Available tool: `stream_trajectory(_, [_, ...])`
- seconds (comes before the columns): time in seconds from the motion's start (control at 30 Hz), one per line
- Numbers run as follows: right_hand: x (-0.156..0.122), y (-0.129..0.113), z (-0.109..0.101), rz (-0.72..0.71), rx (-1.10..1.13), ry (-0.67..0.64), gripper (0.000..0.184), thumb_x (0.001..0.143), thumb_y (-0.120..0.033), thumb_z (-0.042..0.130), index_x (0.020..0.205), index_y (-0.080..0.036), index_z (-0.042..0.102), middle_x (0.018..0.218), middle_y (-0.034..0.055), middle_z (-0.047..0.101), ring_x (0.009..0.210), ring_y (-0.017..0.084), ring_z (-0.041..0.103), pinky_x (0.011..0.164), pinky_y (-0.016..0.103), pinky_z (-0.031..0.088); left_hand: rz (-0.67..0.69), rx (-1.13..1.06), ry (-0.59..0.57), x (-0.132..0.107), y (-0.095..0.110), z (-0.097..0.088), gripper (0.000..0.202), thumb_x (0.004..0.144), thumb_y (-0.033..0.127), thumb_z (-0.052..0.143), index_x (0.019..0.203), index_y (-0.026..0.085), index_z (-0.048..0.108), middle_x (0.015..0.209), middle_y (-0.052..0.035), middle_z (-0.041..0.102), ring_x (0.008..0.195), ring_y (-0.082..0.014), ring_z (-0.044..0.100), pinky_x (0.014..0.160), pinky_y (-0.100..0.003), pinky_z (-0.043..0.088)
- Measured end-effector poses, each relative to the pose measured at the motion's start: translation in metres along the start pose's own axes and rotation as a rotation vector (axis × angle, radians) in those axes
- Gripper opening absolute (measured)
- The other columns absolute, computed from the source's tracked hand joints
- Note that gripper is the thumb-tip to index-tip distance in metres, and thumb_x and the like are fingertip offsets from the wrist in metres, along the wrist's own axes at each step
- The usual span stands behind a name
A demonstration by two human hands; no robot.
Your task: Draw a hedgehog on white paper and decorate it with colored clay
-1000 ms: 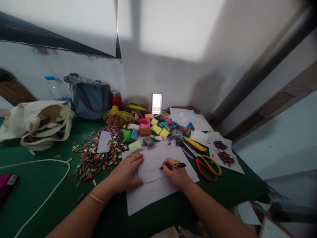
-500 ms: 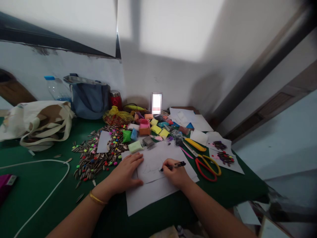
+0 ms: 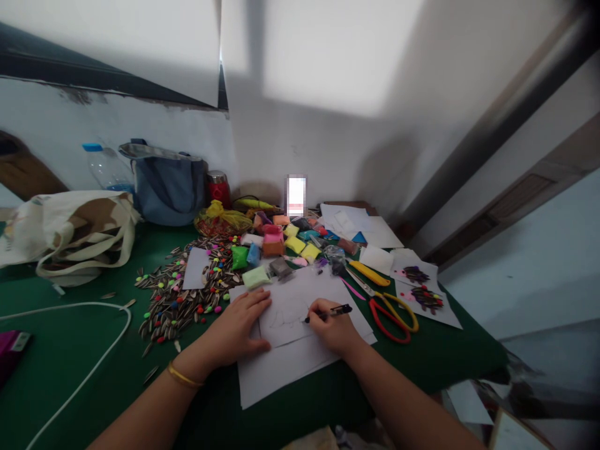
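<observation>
Sheets of white paper (image 3: 276,372) lie on the green tabletop in front of me, with thin drawn lines on the top sheet. My left hand (image 3: 241,325) rests flat on the left side of the paper, fingers stretched out and thumb apart. A black pen (image 3: 338,310) is pinched in my right hand (image 3: 330,325), its tip at the paper beside the drawn lines. Just beyond the paper sit a pale green packet of clay (image 3: 256,277) and a grey packet (image 3: 281,269).
Sunflower seeds mixed with coloured balls (image 3: 175,306) spread out at left. Red-and-yellow scissors (image 3: 389,319) and a yellow cutter (image 3: 370,273) lie at right, near papers with seed figures (image 3: 426,299). Cloth bags (image 3: 166,187), a red flask (image 3: 218,189) and a bright phone (image 3: 296,197) stand behind.
My right hand has stayed almost in place, with the pen tip shifting very slightly on the paper. My left hand has not visibly moved.
</observation>
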State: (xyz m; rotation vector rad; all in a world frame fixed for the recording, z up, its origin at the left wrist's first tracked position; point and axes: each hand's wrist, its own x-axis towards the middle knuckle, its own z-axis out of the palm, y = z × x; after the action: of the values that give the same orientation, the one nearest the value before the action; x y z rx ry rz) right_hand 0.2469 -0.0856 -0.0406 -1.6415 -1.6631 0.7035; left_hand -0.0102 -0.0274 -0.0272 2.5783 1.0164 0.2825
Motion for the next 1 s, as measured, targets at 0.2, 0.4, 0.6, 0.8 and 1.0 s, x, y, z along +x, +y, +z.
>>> stream_trajectory(0.2, [0.0003, 0.0008, -0.0001, -0.024, -0.009, 0.034, 0.014, 0.079, -0.018, 0.052, 0.072, -0.020, 0.063, 0.068, 0.0010, 0.065, 0.068, 0.017, 0.060, 0.062, 0.026, 0.042, 0.013, -0.011, 0.013, -0.0011, -0.0023, 0.0016, 0.082, 0.065, 0.043, 0.080, 0.138, 0.021, 0.051, 0.152, -0.0108, 0.042, 0.139, -0.0323, 0.038, 0.118, -0.047, 0.029])
stream_trajectory(0.4, [0.0002, 0.0031, 0.0014, -0.044, -0.033, 0.051, 0.013, 0.082, -0.020, 0.051, 0.075, -0.020, 0.063, 0.071, 0.0013, 0.066, 0.069, 0.017, 0.060, 0.065, 0.027, 0.042, 0.007, -0.005, 0.005, -0.0012, -0.0032, 0.0027, 0.083, 0.065, 0.044, 0.080, 0.139, 0.020, 0.051, 0.152, -0.0111, 0.041, 0.140, -0.0319, 0.037, 0.118, -0.047, 0.029])
stream_trajectory(0.6, [0.0001, 0.0029, 0.0013, -0.059, -0.023, 0.043, 0.014, 0.080, -0.018, 0.051, 0.074, -0.020, 0.063, 0.069, 0.0012, 0.065, 0.068, 0.017, 0.060, 0.064, 0.026, 0.042, 0.005, 0.007, 0.004, -0.0014, -0.0012, 0.0009, 0.082, 0.066, 0.044, 0.079, 0.139, 0.020, 0.051, 0.153, -0.0108, 0.041, 0.140, -0.0322, 0.037, 0.118, -0.047, 0.029])
stream_trajectory(0.8, [-0.0006, 0.0006, 0.0009, -0.047, -0.029, 0.031, 0.014, 0.077, -0.017, 0.051, 0.070, -0.020, 0.063, 0.068, 0.0013, 0.065, 0.068, 0.017, 0.060, 0.062, 0.026, 0.041, 0.008, 0.007, 0.003, -0.0011, -0.0016, 0.0017, 0.082, 0.066, 0.044, 0.079, 0.139, 0.021, 0.050, 0.153, -0.0106, 0.041, 0.140, -0.0321, 0.037, 0.118, -0.047, 0.029])
stream_trajectory(1.0, [-0.0002, 0.0026, -0.0031, 0.053, 0.159, 0.095, 0.015, 0.082, -0.023, 0.049, 0.072, -0.020, 0.060, 0.064, -0.0001, 0.060, 0.062, 0.016, 0.057, 0.058, 0.026, 0.044, 0.020, -0.014, 0.009, -0.0012, -0.0023, 0.0016, 0.082, 0.066, 0.044, 0.080, 0.139, 0.021, 0.050, 0.152, -0.0115, 0.041, 0.140, -0.0328, 0.037, 0.118, -0.048, 0.028])
